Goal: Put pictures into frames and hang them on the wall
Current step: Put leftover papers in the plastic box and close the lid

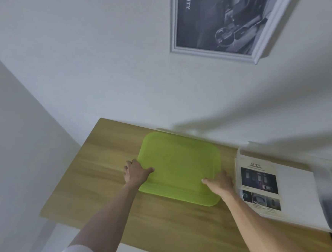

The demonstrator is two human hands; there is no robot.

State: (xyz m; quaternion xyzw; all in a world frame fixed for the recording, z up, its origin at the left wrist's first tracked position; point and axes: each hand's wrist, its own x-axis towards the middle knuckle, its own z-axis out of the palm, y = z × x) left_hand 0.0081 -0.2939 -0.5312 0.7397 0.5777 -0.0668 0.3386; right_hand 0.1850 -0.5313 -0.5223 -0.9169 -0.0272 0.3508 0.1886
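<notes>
Hands first: our left hand (134, 171) and right hand (220, 183) grip the green tray (179, 167) by its side rims, mid-tabletop (97, 171). Near the right edge, the printed picture (259, 186) lies on its white frame (330, 202); paper looks light and creasable, so we'd pinch its edges.

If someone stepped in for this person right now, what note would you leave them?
Left hand and right hand each grip an edge of the empty green tray on the wooden table. One framed picture already hangs on the wall. To the right lies a printed picture on a white frame; whether it is fitted is unclear. Left: finish framing and hang it.
</notes>
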